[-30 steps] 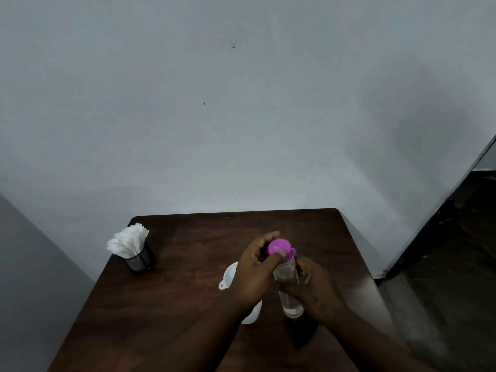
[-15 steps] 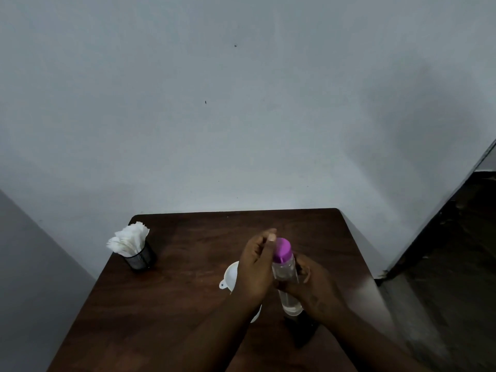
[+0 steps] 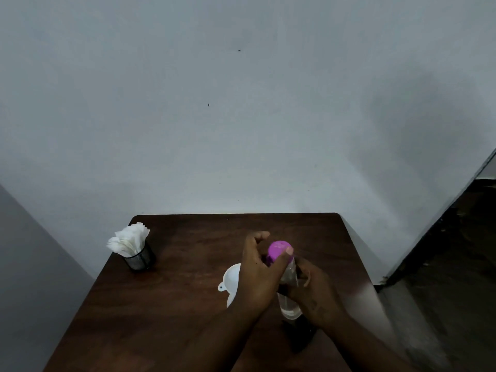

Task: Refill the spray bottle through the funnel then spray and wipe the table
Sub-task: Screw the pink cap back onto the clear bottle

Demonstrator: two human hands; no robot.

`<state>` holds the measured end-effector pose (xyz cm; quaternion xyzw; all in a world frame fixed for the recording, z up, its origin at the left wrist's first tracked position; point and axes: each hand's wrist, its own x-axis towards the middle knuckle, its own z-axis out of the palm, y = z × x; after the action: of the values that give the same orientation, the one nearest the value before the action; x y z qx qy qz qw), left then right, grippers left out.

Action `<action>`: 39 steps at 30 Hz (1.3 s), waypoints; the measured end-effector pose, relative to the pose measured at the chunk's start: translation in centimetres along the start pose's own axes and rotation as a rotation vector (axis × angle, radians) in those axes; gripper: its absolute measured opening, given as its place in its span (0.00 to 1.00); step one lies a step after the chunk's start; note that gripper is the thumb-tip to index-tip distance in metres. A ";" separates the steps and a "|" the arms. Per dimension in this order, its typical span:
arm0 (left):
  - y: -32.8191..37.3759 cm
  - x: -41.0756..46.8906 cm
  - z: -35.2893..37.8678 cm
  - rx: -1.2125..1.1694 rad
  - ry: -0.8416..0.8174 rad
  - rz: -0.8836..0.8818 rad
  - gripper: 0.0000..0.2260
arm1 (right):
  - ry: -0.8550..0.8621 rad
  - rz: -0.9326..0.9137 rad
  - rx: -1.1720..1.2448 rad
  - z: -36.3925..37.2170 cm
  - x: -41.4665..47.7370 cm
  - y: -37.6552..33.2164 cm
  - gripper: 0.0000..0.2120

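A clear plastic bottle (image 3: 289, 304) with a purple cap (image 3: 277, 249) stands upright just above the dark wooden table (image 3: 188, 291). My right hand (image 3: 312, 296) is wrapped around its body from the right. My left hand (image 3: 259, 272) grips the purple cap, thumb on its right side, fingers curled behind. A white funnel (image 3: 230, 277) lies on the table to the left, partly hidden by my left hand and wrist. A dark object (image 3: 299, 336) lies below the bottle, too dim to identify.
A black mesh cup holding white paper napkins (image 3: 131, 244) stands at the table's far left corner. A pale wall runs behind the table. To the right the floor drops away past a dark doorway edge (image 3: 442, 226).
My left hand has turned on the purple cap: the thumb swung from the cap's front over to its right side, and the fingers opened up behind. The bottle and right hand stayed in place.
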<state>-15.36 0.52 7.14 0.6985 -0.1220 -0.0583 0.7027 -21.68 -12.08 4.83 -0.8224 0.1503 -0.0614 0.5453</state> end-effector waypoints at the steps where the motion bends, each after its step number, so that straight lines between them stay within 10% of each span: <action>1: 0.0 0.0 0.0 0.022 0.029 -0.001 0.23 | 0.001 -0.001 0.000 0.0 0.0 0.0 0.22; 39: -0.3 -1.3 -0.1 0.031 -0.006 0.021 0.26 | 0.023 -0.035 -0.029 0.0 -0.9 -0.6 0.18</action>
<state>-16.56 0.96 6.77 0.7079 -0.1324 -0.0510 0.6919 -22.37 -11.60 5.42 -0.8319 0.1432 -0.0780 0.5305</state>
